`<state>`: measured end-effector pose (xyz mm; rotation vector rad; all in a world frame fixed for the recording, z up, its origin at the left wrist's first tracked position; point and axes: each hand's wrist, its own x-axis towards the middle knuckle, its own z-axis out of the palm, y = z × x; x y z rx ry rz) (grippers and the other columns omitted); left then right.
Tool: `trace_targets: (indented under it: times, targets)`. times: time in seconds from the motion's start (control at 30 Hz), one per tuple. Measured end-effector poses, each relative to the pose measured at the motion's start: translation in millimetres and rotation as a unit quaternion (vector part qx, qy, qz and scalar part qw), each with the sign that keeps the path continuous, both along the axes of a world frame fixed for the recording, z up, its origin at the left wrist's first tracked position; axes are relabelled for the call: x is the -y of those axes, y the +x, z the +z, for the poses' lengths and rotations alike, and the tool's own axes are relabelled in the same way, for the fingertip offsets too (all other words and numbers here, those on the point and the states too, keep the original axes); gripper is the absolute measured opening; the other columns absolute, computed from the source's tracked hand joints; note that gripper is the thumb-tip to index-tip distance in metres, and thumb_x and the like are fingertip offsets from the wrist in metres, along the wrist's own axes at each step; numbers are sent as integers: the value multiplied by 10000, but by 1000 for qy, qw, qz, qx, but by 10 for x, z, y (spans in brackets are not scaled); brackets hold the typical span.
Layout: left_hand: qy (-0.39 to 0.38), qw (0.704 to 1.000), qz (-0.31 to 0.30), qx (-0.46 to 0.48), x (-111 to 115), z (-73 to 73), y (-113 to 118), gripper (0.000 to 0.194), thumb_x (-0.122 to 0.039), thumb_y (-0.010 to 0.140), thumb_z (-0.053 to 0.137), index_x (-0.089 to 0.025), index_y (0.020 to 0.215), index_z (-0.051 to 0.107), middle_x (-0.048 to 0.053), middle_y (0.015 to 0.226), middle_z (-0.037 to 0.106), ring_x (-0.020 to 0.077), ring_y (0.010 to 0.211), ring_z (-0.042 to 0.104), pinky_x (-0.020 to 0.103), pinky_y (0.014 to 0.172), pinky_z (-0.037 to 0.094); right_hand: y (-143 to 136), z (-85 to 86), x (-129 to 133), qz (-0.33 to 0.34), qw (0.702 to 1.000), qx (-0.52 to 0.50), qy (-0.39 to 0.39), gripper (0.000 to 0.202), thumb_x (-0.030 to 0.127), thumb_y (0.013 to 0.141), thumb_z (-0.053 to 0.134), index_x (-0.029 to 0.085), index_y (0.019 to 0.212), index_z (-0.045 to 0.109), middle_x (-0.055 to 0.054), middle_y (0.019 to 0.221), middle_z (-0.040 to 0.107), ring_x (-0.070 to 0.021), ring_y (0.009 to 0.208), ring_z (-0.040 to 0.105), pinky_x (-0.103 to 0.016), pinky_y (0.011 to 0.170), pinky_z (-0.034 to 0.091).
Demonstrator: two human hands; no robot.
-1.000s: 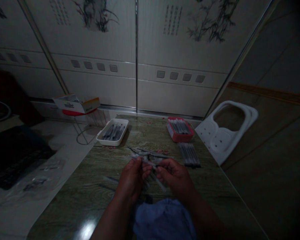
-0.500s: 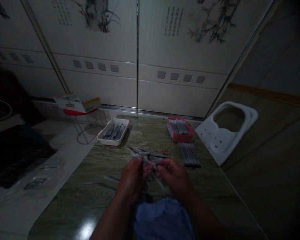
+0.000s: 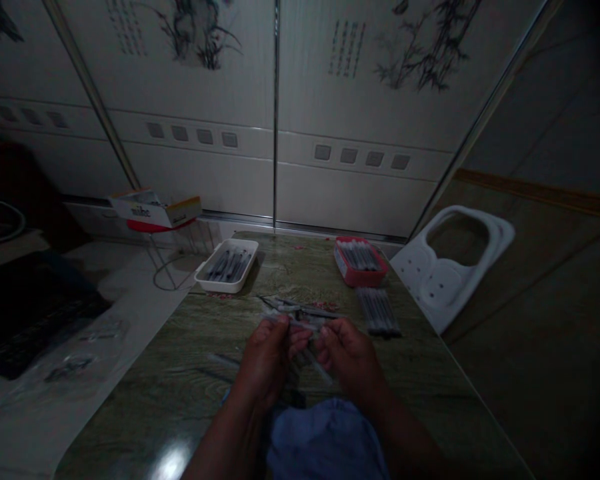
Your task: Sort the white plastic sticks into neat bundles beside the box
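In the middle of the table, my left hand [image 3: 270,352] is closed, with thumb and fingers pinching one end of a slim translucent pen [image 3: 304,325]. My right hand [image 3: 344,347] is closed at the pen's other end, its thumb against the fingers. Dim light and blur hide the pen's finer details. Several loose pens and clear pen parts [image 3: 320,311] lie in a jumble just beyond my hands. More of them [image 3: 322,368] show below and between my hands.
A white tray [image 3: 226,287] of pens stands at the table's back left. A red basket [image 3: 364,277] holding pens is at the back right, with a row of pens [image 3: 379,312] in front. A white plastic chair [image 3: 445,287] stands right. Blue cloth [image 3: 327,440] lies nearest me.
My right hand has shifted very slightly, and the pen shows a little more between my fingers. The trays and loose pens stay in place.
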<state>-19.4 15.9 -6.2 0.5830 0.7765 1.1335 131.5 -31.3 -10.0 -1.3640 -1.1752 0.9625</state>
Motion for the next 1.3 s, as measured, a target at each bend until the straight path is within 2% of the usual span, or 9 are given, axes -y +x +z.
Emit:
trace_targets:
  times: [0.2,0.3,0.43,0.53,0.7,0.83,0.9,1.07,1.3]
  targets:
    - [11,1000,-22,-7,22,14,13,213,-284,848,724,-152,953,592,122,948,745,197,803,742,288,742,591,39,11,-1,-6,1000,16,-12,490,656,936,470,229,710,559,33,542,537,-125,461,467,-244,456,345]
    - [5,1000,-7,-7,11,8,15,198,-275,856,711,-148,957,597,116,932,741,201,815,744,286,748,590,69,-4,-38,-6,1000,-1,-9,497,668,944,436,221,786,586,10,627,609,-126,493,511,-248,484,378]
    - [5,1000,10,-8,3,10,5,193,-258,854,711,-152,959,589,110,915,738,217,845,744,298,760,591,89,-4,-58,-1,1000,-13,5,377,603,908,562,228,934,593,-6,798,679,-140,617,588,-243,540,416]
    - [15,1000,-12,-2,12,6,-1,224,-273,852,715,-155,993,587,122,943,744,212,833,744,299,765,590,95,9,-41,8,1000,1,5,349,565,918,569,222,855,577,16,721,626,-128,588,555,-233,525,392]
    - [20,999,-26,-4,19,-28,-1,248,-284,855,709,-152,1024,585,143,1004,746,221,860,746,320,802,588,127,15,-28,19,999,32,-11,489,613,976,420,218,716,546,35,565,505,-115,487,451,-239,483,341]
    - [14,1000,-13,-1,8,-47,-4,238,-290,866,694,-154,1024,580,132,984,749,216,851,746,324,815,585,146,12,-35,30,999,25,-5,389,590,956,499,220,862,574,21,703,595,-119,559,512,-236,526,388]
    - [11,1000,-20,4,5,-43,-5,241,-297,867,693,-157,1023,575,133,988,749,216,849,747,315,799,585,146,9,-33,42,999,31,3,372,573,953,520,218,850,561,25,695,584,-119,561,509,-235,524,385]
    - [8,1000,-30,2,18,-12,-5,227,-277,868,684,-157,1023,570,144,1006,749,222,849,749,308,776,585,147,-9,-28,36,998,49,-4,460,575,1001,400,216,745,531,40,574,495,-112,496,432,-242,493,336]
    - [-2,1000,-24,6,18,-27,-16,235,-301,867,695,-166,1020,577,110,956,746,204,850,743,311,795,583,149,-13,-28,45,998,50,17,308,515,962,530,215,903,561,33,724,553,-118,593,487,-236,536,371]
